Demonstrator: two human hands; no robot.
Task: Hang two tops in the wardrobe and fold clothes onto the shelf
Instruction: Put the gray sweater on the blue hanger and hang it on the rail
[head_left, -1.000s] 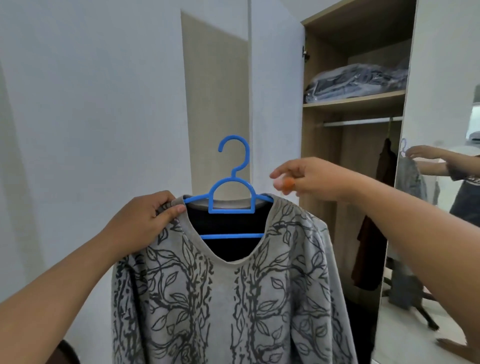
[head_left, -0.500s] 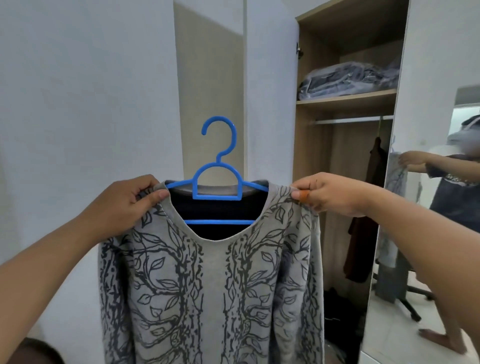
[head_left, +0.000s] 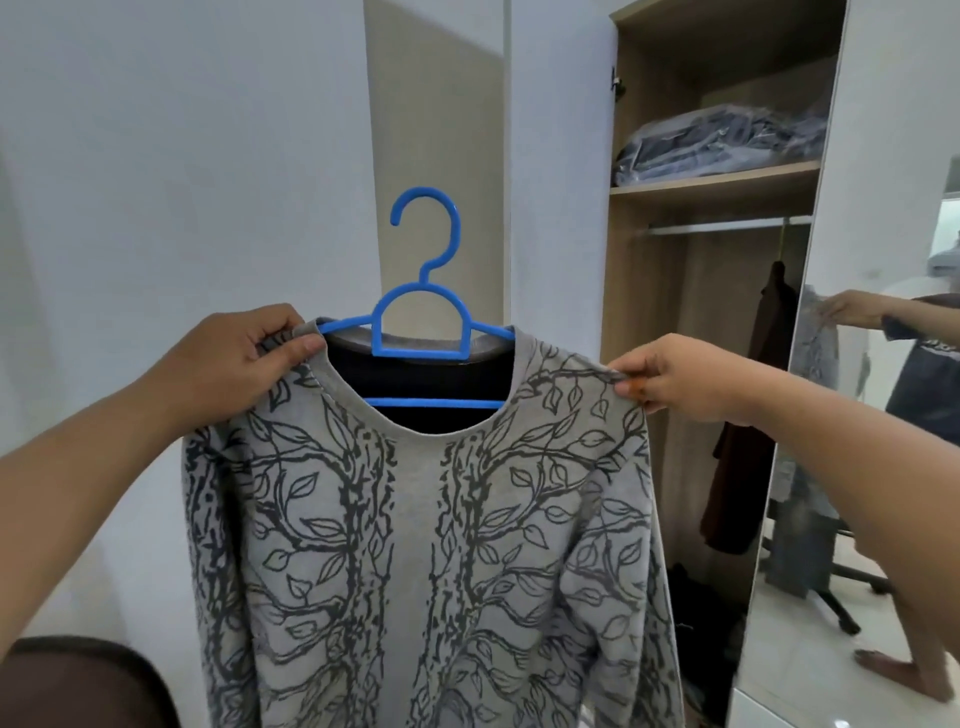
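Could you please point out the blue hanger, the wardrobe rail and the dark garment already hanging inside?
blue hanger (head_left: 430, 244): head view, on its hook.
wardrobe rail (head_left: 727, 227): head view, mid-span of the bar.
dark garment (head_left: 737, 467): head view, on its body.

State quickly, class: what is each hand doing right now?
Left hand: closed, pinching the left shoulder of the grey leaf-print top, which is on the blue hanger.
Right hand: closed, pinching the top's right shoulder.

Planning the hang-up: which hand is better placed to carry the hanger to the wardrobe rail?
Probably the right hand: it pinches the grey top at the shoulder nearest the rail, while the left hand holds the far shoulder beside the blue hanger.
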